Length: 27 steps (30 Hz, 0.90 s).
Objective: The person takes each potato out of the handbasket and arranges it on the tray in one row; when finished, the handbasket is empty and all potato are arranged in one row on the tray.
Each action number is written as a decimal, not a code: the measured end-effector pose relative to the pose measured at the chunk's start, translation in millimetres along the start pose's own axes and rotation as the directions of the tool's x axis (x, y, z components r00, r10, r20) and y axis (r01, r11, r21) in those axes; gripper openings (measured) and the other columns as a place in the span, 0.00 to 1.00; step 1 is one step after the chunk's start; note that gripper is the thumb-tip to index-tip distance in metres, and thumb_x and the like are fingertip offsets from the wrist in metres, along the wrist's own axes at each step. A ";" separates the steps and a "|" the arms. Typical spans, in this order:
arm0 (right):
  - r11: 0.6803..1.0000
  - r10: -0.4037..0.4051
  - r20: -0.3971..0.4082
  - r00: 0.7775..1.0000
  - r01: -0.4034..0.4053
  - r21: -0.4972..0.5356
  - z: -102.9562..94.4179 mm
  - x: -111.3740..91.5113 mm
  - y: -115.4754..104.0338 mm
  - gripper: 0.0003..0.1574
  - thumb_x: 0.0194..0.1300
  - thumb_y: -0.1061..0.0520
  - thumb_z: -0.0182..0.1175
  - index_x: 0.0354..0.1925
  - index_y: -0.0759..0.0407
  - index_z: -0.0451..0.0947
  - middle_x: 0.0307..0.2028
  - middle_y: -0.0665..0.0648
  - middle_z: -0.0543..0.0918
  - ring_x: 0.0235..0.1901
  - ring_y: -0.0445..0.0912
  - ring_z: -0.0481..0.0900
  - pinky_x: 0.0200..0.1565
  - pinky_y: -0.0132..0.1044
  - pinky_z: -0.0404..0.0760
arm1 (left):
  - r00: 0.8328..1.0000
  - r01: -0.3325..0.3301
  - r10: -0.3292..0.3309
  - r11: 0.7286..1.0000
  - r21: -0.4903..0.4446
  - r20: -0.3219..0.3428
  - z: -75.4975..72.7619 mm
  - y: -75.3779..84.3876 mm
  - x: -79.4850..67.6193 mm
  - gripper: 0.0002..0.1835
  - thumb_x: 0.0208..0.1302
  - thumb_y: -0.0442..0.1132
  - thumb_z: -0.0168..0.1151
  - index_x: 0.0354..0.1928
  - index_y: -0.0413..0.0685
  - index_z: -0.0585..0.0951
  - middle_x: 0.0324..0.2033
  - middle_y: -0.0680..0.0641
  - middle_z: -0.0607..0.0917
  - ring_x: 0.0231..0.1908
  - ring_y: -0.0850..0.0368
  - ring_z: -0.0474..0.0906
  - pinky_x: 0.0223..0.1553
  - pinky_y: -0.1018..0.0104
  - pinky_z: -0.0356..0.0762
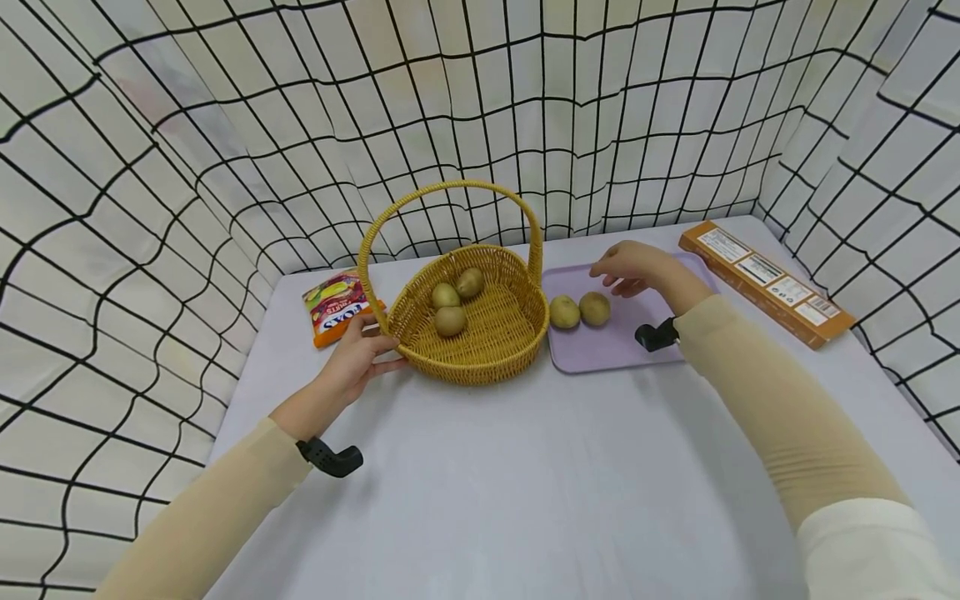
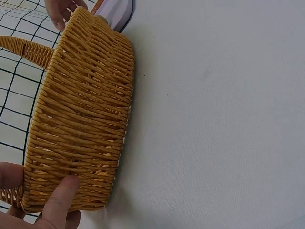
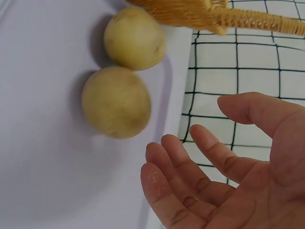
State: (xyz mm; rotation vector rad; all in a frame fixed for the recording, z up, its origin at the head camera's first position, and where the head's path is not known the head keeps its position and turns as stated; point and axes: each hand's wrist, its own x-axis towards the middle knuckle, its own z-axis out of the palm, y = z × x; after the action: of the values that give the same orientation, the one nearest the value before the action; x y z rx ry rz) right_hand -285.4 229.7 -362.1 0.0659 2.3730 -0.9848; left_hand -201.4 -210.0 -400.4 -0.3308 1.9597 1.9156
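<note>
Broadly, the white desk (image 1: 465,483) gives its widest stretch of smooth surface in front of the basket and tray, running toward the person between the two sleeves (image 1: 780,408). Its far and side edges meet a pale wall (image 1: 562,83) ruled with a wavy black grid. Near the far edge stands a wicker basket (image 1: 502,325), its oval rim leaning lower toward the person and its tall hooped handle arching above. The left hand (image 1: 356,358) has its grip on the basket's left rim, beside the handle's foot, one finger laid along the coarse, ropey weave outside. Three potatoes (image 1: 451,321), rounded and dull-skinned, lie on the left part of the basket floor.

Just to the right is a lilac tray (image 1: 585,354), flat with rounded corners and a low raised edge; its left edge lies close by the basket, and whether they touch I cannot tell. A pair of potatoes (image 3: 116,102), smooth and yellowish, sits near that edge. The right hand (image 1: 633,265) hangs above the tray's far part, its grip loose, fingers spread and slightly bent, apart from the potatoes. A long orange-brown carton (image 1: 772,287) slants past the tray's right side; a glossy snack packet (image 1: 337,304) lies left of the basket, partly behind the left hand.
</note>
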 end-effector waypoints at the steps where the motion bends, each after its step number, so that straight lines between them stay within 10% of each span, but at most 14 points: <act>1: 1.000 -0.004 0.003 1.000 0.004 -0.004 -0.3 -1.0 -2.8 0.36 0.76 0.46 0.54 0.70 0.67 0.66 0.65 0.71 0.75 0.51 0.54 0.81 0.58 0.46 0.85 | 1.000 0.000 0.000 1.000 -0.002 -0.001 -0.2 0.0 0.0 0.34 0.78 0.30 0.49 0.77 0.49 0.46 0.76 0.36 0.53 0.74 0.39 0.62 0.66 0.47 0.76; 27: 0.973 -0.166 0.036 0.985 0.170 -0.154 8.3 -37.2 -61.3 0.29 0.74 0.43 0.57 0.63 0.60 0.76 0.56 0.62 0.81 0.50 0.52 0.82 0.57 0.47 0.86 | 1.000 -0.003 0.003 1.000 -0.012 0.003 -1.1 -0.3 1.1 0.34 0.77 0.29 0.49 0.76 0.48 0.46 0.76 0.36 0.53 0.74 0.38 0.61 0.67 0.47 0.75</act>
State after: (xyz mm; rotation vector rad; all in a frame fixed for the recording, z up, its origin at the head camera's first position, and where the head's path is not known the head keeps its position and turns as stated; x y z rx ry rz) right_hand -265.5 185.7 -308.5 -0.2083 2.4578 -0.8653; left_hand -202.3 -211.0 -401.1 -0.3281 1.9489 1.9295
